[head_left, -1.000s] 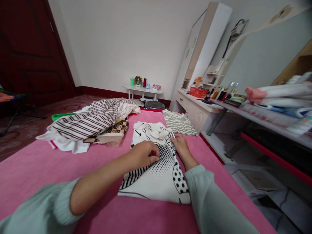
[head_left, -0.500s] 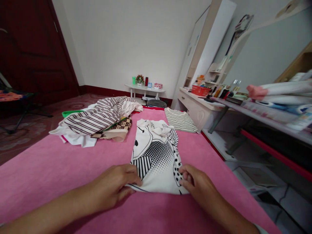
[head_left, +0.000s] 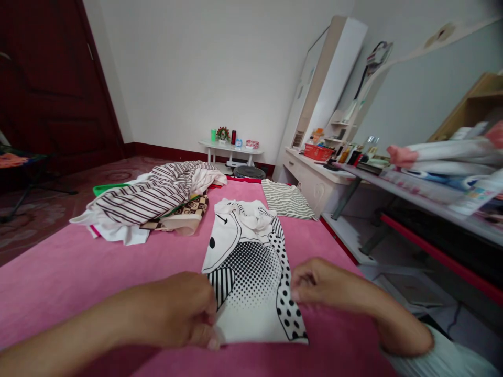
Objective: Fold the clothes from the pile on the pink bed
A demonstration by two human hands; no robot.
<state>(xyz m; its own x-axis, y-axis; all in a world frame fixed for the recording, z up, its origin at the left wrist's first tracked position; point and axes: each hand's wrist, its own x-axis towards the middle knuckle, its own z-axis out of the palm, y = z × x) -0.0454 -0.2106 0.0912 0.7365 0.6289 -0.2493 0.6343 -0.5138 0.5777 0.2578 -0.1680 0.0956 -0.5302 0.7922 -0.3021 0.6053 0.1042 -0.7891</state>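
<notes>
A white shirt (head_left: 251,319) with black dots, stripes and a cartoon print lies flat and folded narrow on the pink bed cover (head_left: 173,259). My left hand (head_left: 192,311) is closed on its lower left corner, thumb below and fingers curled over the fabric. At the shirt's right edge, above the lower right corner, my right hand (head_left: 318,285) has its fingers curled in, with the fingertips against the dotted edge. Farther back on the right lies a folded striped shirt (head_left: 288,199).
A heap of clothes (head_left: 145,196), with a striped top uppermost, lies at the back left of the bed. Beyond the bed stands a small white table (head_left: 231,148). To the right are a dresser (head_left: 314,175) with a red basket (head_left: 317,152) and a cluttered shelf (head_left: 408,191).
My right hand has moved up along the shirt's right edge, away from the lower corner. My left hand has come lower. The shirt appears nearer and its lower right corner lies flat.
</notes>
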